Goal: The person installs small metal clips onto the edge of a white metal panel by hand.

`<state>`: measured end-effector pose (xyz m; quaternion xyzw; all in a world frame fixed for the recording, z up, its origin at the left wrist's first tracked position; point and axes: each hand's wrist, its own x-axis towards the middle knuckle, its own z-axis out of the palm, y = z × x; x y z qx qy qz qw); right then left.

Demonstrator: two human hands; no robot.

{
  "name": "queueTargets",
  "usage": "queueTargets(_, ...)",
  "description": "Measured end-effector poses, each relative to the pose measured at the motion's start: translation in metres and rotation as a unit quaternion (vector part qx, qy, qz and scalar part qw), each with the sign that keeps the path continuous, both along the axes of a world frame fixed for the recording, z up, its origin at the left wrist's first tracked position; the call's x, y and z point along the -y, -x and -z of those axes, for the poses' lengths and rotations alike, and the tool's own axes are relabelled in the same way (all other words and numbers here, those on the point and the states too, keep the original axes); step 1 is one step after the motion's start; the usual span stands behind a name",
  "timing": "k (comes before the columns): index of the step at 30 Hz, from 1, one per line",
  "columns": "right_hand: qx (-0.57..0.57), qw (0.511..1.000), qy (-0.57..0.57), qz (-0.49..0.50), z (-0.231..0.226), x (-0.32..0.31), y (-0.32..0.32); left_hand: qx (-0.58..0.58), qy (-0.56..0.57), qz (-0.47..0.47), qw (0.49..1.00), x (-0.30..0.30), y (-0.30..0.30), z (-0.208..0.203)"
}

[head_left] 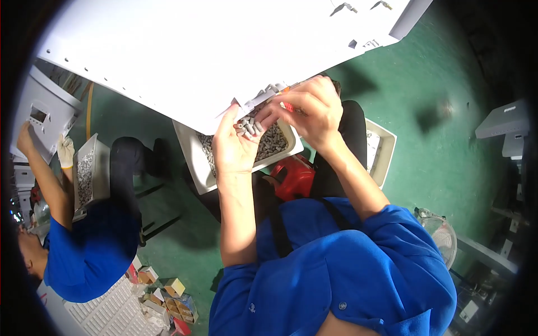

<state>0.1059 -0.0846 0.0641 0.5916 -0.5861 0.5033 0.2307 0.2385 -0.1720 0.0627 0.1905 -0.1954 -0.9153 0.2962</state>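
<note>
My left hand is palm up below the near edge of a large white panel, its fingers curled round several small grey cylindrical pieces. More grey pieces sit at the panel's edge, just beyond my hands. My right hand is bent over that edge, right of the left hand, its fingertips close to the pieces. Whatever its fingers grip is hidden; bits of red and orange show beside them. Under both hands lies a whitish bin with many similar grey pieces.
A red object rests by my lap. Another pale bin stands to the right. At left, a person in blue works on a white casing beside a bin. Small boxes lie lower left; a fan stands right.
</note>
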Motion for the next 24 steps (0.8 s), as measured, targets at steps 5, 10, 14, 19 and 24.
queueTargets(5, 0.127, 0.97, -0.169, -0.12, -0.003, -0.007, -0.028, 0.012, 0.016, -0.025, 0.999, 0.0, 0.005, -0.004)
queueTargets(10, 0.21, 0.944, -0.224, -0.122, 0.001, -0.004, -0.027, 0.031, 0.059, -0.035, 0.997, 0.008, 0.003, 0.007)
queueTargets(14, 0.294, 0.925, -0.207, -0.122, 0.001, 0.0, -0.031, 0.039, 0.017, -0.077, 0.996, 0.011, 0.009, 0.017)
queueTargets(19, 0.277, 0.945, -0.152, -0.082, 0.007, 0.004, -0.029, 0.037, 0.012, -0.093, 0.995, 0.011, 0.02, 0.016)
queueTargets(24, 0.142, 0.989, -0.036, 0.011, -0.003, -0.006, -0.016, 0.09, 0.075, -0.066, 0.991, 0.004, 0.029, 0.0)
